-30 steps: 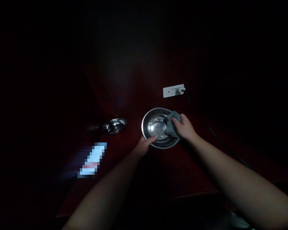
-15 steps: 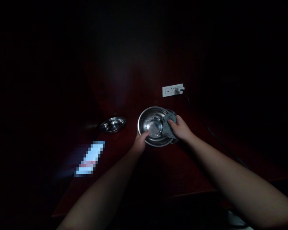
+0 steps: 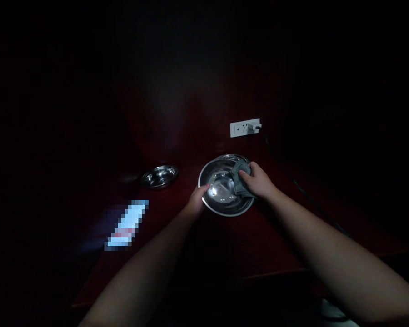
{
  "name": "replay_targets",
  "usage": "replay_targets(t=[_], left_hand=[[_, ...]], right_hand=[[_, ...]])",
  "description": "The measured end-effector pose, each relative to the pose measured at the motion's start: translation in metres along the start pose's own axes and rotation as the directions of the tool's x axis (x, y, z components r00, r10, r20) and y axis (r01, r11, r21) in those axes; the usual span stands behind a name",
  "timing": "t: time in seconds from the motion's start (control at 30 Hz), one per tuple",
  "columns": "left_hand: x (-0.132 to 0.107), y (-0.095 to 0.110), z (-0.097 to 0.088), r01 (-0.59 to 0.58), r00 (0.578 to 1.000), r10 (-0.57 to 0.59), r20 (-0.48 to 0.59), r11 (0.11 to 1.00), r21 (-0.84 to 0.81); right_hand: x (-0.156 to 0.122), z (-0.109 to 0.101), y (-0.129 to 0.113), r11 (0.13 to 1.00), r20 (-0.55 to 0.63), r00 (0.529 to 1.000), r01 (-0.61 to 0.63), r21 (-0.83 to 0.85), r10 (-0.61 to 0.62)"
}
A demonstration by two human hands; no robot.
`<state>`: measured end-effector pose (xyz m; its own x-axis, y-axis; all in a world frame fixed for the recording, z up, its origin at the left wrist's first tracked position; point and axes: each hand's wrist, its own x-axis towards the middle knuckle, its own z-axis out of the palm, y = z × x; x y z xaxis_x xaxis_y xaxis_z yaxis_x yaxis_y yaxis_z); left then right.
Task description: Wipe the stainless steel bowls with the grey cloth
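Observation:
A shiny steel bowl (image 3: 221, 193) sits on the dark red table (image 3: 259, 245) in dim light. My left hand (image 3: 196, 203) grips its near left rim, thumb over the edge. My right hand (image 3: 257, 180) is closed on a grey cloth (image 3: 239, 179) and presses it against the inside of the bowl's right wall. A second rim (image 3: 236, 157) shows just behind the bowl, perhaps another bowl beneath it.
A smaller steel dish (image 3: 159, 176) lies to the left on the table. A bright blurred rectangle (image 3: 126, 225) glows at the near left. A white wall socket (image 3: 244, 127) with a plug and a dark cable (image 3: 293, 181) is behind the bowl.
The bowl has tipped and shifted a little under my hands. My right hand with the cloth has moved slightly along the bowl's right inner wall.

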<state>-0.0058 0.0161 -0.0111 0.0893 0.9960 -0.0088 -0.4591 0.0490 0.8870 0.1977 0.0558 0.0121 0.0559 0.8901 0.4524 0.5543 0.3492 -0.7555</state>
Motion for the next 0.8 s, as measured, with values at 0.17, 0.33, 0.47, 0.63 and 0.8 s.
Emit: replay_targets(t=[0.17, 0.33, 0.47, 0.63, 0.8], left_hand=[[-0.003, 0.002, 0.001, 0.049, 0.998, -0.049, 0.047, 0.999, -0.005], [-0.006, 0.008, -0.001, 0.124, 0.984, -0.120, 0.128, 0.992, -0.022], [-0.009, 0.013, -0.007, 0.292, 0.938, -0.294, 0.182, 0.956, 0.040], [-0.016, 0.020, -0.005, 0.400, 0.864, -0.414, 0.285, 0.910, 0.110], [-0.010, 0.018, -0.008, 0.461, 0.796, -0.454, 0.401, 0.883, 0.086]], right_hand=[[-0.001, -0.002, -0.003, 1.000, 0.034, 0.999, 0.008, -0.003, -0.008], [-0.003, -0.004, -0.007, 0.997, 0.123, 0.992, -0.036, 0.067, 0.028], [-0.005, -0.006, -0.009, 0.954, 0.346, 0.934, -0.184, 0.236, 0.095], [-0.010, -0.009, -0.013, 0.889, 0.572, 0.817, -0.309, 0.339, 0.066], [-0.010, -0.007, -0.013, 0.869, 0.589, 0.806, -0.333, 0.365, 0.061]])
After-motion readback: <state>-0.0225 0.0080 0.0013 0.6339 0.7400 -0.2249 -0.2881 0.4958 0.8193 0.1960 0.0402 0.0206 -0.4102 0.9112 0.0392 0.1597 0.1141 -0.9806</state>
